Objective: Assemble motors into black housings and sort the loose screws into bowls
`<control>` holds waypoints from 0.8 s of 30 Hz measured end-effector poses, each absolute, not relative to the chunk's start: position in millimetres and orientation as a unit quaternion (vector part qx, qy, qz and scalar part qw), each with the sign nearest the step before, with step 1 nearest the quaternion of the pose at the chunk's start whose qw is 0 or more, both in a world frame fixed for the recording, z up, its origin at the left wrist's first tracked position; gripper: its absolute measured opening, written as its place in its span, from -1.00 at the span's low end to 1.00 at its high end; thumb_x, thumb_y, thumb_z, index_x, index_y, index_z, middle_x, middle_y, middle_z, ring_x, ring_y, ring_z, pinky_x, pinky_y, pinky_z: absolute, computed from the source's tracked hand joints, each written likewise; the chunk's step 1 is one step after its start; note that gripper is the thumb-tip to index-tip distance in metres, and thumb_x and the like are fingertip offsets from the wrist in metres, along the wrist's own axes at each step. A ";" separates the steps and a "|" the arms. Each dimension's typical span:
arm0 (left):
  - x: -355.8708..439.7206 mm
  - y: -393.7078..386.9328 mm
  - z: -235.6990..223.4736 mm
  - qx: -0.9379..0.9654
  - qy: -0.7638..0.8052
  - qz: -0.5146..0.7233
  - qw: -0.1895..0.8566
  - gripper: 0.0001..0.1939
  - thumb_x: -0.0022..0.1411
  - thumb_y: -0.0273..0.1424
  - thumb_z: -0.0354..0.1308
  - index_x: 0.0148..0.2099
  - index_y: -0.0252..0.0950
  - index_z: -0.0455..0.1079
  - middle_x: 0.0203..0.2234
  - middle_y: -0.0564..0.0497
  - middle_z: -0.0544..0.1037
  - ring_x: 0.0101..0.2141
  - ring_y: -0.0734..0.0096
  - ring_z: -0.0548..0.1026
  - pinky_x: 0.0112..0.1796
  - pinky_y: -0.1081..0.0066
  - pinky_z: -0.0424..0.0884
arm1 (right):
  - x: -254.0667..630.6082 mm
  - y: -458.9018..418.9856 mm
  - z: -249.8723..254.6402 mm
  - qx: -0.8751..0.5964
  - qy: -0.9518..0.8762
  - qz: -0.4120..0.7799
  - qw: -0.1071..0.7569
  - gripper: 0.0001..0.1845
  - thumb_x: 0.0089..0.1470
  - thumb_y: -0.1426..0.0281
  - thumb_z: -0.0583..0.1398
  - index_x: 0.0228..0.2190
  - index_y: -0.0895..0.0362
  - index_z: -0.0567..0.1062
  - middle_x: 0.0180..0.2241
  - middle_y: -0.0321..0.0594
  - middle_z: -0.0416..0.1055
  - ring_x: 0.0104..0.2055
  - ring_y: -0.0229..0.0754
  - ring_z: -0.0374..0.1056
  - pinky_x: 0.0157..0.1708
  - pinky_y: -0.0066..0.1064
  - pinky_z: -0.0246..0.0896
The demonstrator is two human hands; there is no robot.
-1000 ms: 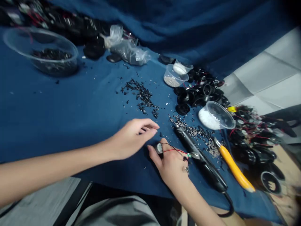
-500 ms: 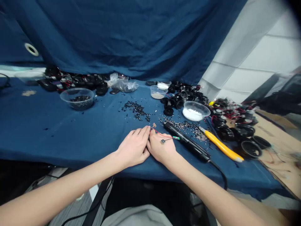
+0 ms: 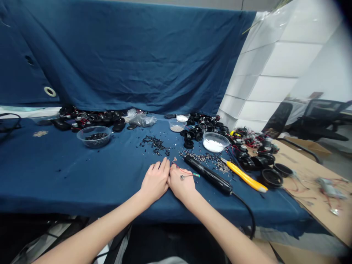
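My left hand (image 3: 154, 182) and my right hand (image 3: 182, 184) press together low over the blue cloth, near the table's front edge. Both are closed, with the fingers curled in. From between them come thin red wires (image 3: 180, 169), which run over the back of my right hand to a small green circuit board (image 3: 196, 175). A small dark round part (image 3: 182, 177) on a wire also lies over that hand. The piece between the fingertips is hidden. Just right of my right hand lies a black corded tool (image 3: 209, 175), and beyond it a yellow-handled cutter (image 3: 244, 176).
Small black bits (image 3: 155, 144) lie scattered ahead of the hands. A clear bowl of black pieces (image 3: 95, 143) is at the left, a bowl of white pieces (image 3: 216, 150) at the right. Black round housings (image 3: 202, 129) and wired parts (image 3: 92, 118) are heaped at the back.
The head view has shifted up and to the right, so the table's things appear lower and mostly farther left. Both hands stay closed together around the wired part.
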State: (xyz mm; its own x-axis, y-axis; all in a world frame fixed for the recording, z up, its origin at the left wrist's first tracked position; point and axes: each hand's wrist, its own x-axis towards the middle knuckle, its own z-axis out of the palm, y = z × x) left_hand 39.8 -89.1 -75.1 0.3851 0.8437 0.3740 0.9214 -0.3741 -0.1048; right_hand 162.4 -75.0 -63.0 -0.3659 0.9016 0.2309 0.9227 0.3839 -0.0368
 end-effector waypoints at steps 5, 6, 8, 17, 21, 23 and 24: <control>41.9 -92.1 -73.5 -0.812 -0.552 -0.115 0.147 -0.48 0.23 -0.52 -0.06 0.23 -0.55 0.19 0.28 -0.36 0.15 0.02 -0.01 0.38 -0.06 0.14 0.37 | 162.1 -74.5 -63.2 -0.557 -0.823 -0.031 0.110 -0.76 0.28 0.39 0.00 -0.21 0.25 0.42 -0.34 0.04 0.52 -0.20 -0.06 0.49 -0.22 -0.38 0.26; 41.9 -92.2 -74.2 -0.809 -0.557 -0.114 0.146 -0.49 0.23 -0.53 -0.07 0.22 -0.56 0.19 0.28 -0.36 0.14 0.01 -0.01 0.39 -0.07 0.14 0.37 | 162.0 -73.7 -63.7 -0.555 -0.824 -0.029 0.110 -0.75 0.28 0.38 0.00 -0.21 0.24 0.42 -0.33 0.04 0.52 -0.20 -0.06 0.49 -0.21 -0.38 0.25; 41.4 -92.5 -75.3 -0.805 -0.564 -0.115 0.145 -0.49 0.23 -0.52 -0.06 0.22 -0.56 0.19 0.28 -0.38 0.14 0.00 0.00 0.40 -0.08 0.15 0.37 | 162.5 -72.0 -64.9 -0.549 -0.828 -0.028 0.108 -0.73 0.29 0.33 0.00 -0.18 0.22 0.42 -0.32 0.01 0.52 -0.20 -0.06 0.48 -0.21 -0.37 0.24; 40.6 -96.5 -75.0 -0.807 -0.552 -0.118 0.175 -0.46 0.23 -0.48 -0.02 0.24 -0.58 0.18 0.26 -0.35 0.19 0.00 0.01 0.40 -0.07 0.16 0.36 | 171.7 -77.8 -75.0 -0.536 -0.833 -0.059 0.122 -0.61 0.32 0.22 -0.03 -0.06 0.21 0.41 -0.15 0.01 0.49 -0.14 -0.11 0.45 -0.17 -0.39 0.24; 41.9 -94.4 -78.5 -0.801 -0.556 -0.117 0.186 -0.49 0.23 -0.48 -0.02 0.22 -0.54 0.22 0.26 -0.31 0.21 -0.02 0.04 0.41 -0.10 0.16 0.37 | 169.3 -80.4 -78.4 -0.533 -0.836 -0.068 0.113 -0.54 0.32 0.33 -0.06 0.13 0.33 0.28 -0.07 0.14 0.45 -0.13 -0.08 0.45 -0.17 -0.36 0.27; 42.2 -93.4 -80.1 -0.795 -0.564 -0.119 0.189 -0.49 0.24 -0.48 -0.01 0.22 -0.51 0.23 0.26 -0.27 0.22 -0.04 0.06 0.43 -0.11 0.18 0.38 | 166.9 -80.6 -79.1 -0.534 -0.835 -0.070 0.111 -0.54 0.31 0.35 -0.06 0.14 0.32 0.27 -0.08 0.13 0.46 -0.18 -0.08 0.47 -0.21 -0.35 0.29; 42.4 -93.1 -80.8 -0.791 -0.569 -0.120 0.191 -0.49 0.24 -0.48 -0.01 0.23 -0.49 0.22 0.26 -0.26 0.22 -0.05 0.08 0.44 -0.11 0.19 0.38 | 165.7 -80.6 -79.1 -0.535 -0.835 -0.070 0.111 -0.55 0.31 0.35 -0.05 0.14 0.29 0.28 -0.09 0.11 0.47 -0.20 -0.08 0.47 -0.22 -0.35 0.30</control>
State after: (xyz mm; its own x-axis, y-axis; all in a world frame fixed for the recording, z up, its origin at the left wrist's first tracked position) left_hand 42.4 -93.1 -80.8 0.3230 0.8544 0.4070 0.9460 -0.2784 -0.1661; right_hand 165.7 -80.6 -79.1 -0.4038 0.8771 0.2600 0.9083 0.4184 -0.0005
